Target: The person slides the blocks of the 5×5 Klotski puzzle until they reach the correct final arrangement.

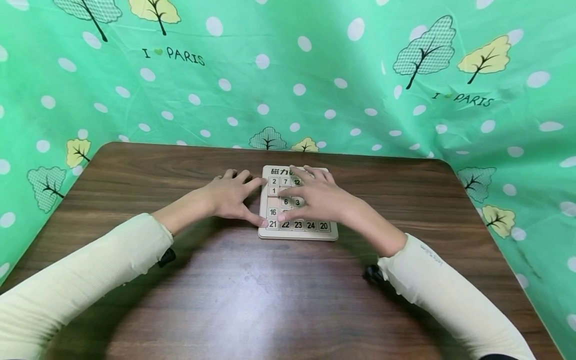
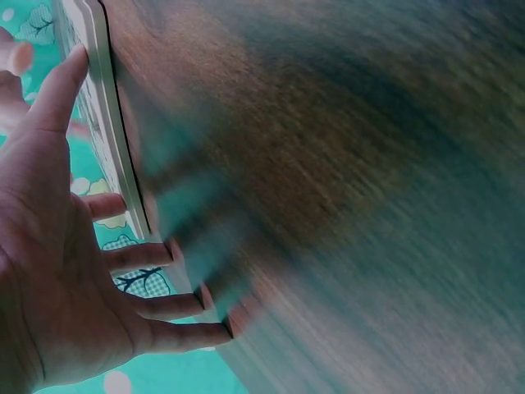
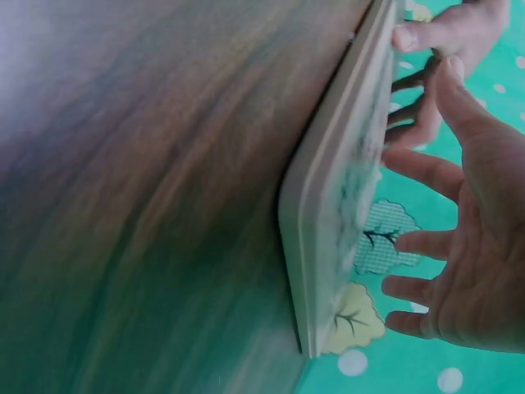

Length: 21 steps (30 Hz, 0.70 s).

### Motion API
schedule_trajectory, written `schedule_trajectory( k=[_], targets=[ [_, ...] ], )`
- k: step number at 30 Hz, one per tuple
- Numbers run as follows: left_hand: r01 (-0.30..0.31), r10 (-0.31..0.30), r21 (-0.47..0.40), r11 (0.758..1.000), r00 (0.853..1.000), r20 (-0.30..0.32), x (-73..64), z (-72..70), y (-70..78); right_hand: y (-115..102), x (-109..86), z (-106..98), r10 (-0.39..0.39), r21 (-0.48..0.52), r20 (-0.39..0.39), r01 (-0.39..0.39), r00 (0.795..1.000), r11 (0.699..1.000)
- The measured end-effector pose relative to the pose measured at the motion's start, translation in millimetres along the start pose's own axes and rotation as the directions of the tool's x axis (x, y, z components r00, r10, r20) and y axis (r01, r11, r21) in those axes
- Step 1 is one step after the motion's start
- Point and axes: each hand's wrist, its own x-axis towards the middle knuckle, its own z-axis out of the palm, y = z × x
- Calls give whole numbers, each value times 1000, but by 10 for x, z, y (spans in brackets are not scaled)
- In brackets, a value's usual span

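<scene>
A flat, pale number slide puzzle point(image 1: 298, 236) lies on the table, with dark characters along its top and rows of numbered square tiles. Below the 1 tile point(image 1: 273, 190) shows a bare slot in the left column. My left hand point(image 1: 227, 196) is at the board's left side, thumb at the corner by the 21 tile point(image 1: 273, 224), index finger by the upper left edge, the others spread over the table. Over the board reaches my right hand point(image 1: 323, 198), its fingers spread and hiding many tiles. In the right wrist view the right hand point(image 3: 484, 238) has nothing between its fingers.
The dark wood-grain table point(image 1: 252, 300) has rounded far corners. Behind it and at both sides hangs a green curtain point(image 1: 279, 60) with white dots and printed trees. Pale sleeves point(image 1: 112, 255) cover both forearms, and a small black object shows under each cuff.
</scene>
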Motion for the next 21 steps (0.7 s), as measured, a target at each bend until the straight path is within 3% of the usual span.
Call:
schedule_trajectory(
  k=[6, 21],
  targets=[
    [-1, 1, 0, 1000, 1000, 12, 14, -11, 30, 65, -135, -28, 3, -2, 25, -3, 1000, 1000],
    [-9, 9, 14, 1000, 999, 31, -6, -26, 11, -31, -47, 90, -32, 1, 66, 32, 997, 999]
  ],
)
